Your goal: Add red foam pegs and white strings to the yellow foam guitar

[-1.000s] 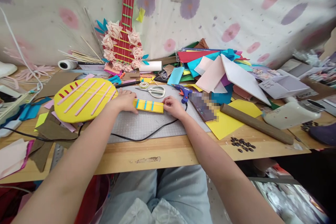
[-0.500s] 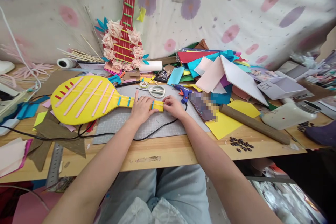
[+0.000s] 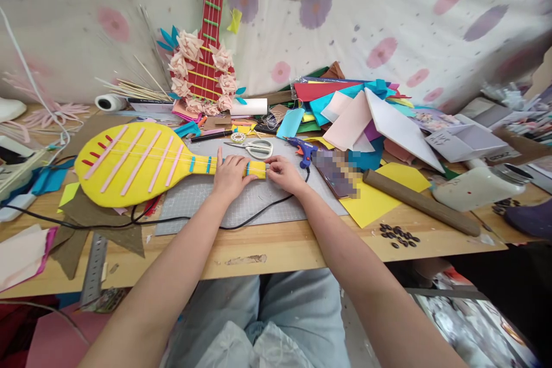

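Observation:
A yellow handmade toy lute (image 3: 142,192) lies flat with its rounded body to the left and its neck pointing right. Pink strips, red marks and thin strings cross the body; blue bands ring the neck. My left hand (image 3: 233,175) is closed over the neck, fingers across the top and thumb at the near edge. Just off the neck's right end, my right hand (image 3: 282,173) has its fingertips pinched together; whatever they hold is too small to make out. Under the neck is a grey cutting mat (image 3: 185,207). Behind my hands lie white-handled scissors (image 3: 260,149).
A blue glue gun (image 3: 306,152) and a phone (image 3: 334,175) lie right of my hands. Its black cord (image 3: 254,220) crosses the mat. Further right are a brown roll (image 3: 418,201), black beads (image 3: 399,236) and a jar (image 3: 478,187). A red flowered instrument (image 3: 202,77) stands behind.
The toy lute has slid a little to the left, its body tilting slightly toward me. Both hands stay close to the end of the neck, with almost the same finger positions.

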Motion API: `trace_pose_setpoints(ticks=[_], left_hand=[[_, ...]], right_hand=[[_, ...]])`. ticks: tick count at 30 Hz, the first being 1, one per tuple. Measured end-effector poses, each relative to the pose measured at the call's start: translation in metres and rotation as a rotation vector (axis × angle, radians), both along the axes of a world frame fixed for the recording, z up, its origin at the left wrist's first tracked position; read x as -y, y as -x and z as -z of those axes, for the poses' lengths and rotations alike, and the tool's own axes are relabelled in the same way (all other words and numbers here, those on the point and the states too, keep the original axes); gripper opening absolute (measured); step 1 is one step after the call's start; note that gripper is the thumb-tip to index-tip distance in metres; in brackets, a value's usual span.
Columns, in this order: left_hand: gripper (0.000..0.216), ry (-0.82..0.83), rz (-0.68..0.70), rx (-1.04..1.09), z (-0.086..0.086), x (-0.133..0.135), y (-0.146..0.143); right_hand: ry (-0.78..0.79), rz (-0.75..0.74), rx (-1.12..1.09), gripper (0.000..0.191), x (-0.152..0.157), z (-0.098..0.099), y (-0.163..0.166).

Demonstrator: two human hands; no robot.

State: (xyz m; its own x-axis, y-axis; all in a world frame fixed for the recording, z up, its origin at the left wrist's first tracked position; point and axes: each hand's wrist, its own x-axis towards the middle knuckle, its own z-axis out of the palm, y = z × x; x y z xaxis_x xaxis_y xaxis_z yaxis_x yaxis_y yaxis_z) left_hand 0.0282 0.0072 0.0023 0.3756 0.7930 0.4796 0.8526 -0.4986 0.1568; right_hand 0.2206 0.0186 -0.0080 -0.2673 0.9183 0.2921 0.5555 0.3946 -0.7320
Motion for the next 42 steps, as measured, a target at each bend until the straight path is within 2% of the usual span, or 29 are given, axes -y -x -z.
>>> trace_pose_setpoints(ticks=[19, 29, 35, 38, 42], left_hand=[[0.036, 0.035, -0.021, 0.020, 0.000, 0.001, -0.003], [0.026, -0.030, 0.053, -0.053, 0.004, 0.003, -0.008], [0.024, -0.004, 0.051, -0.085, 0.006, 0.003, -0.009], [0.024, 0.021, 0.053, -0.094, 0.005, 0.004, -0.010], [0.024, 0.043, 0.060, -0.075, 0.003, 0.005, -0.010]], right_hand=[[-0.020, 0.086, 0.011, 0.023, -0.008, 0.005, 0.008], [0.021, 0.109, -0.011, 0.020, -0.010, 0.010, 0.007], [-0.008, 0.097, -0.040, 0.020, -0.005, 0.003, -0.003], [-0.061, 0.167, -0.005, 0.021, -0.003, -0.006, -0.015], [-0.026, 0.313, 0.213, 0.031, -0.004, -0.013, -0.028]])
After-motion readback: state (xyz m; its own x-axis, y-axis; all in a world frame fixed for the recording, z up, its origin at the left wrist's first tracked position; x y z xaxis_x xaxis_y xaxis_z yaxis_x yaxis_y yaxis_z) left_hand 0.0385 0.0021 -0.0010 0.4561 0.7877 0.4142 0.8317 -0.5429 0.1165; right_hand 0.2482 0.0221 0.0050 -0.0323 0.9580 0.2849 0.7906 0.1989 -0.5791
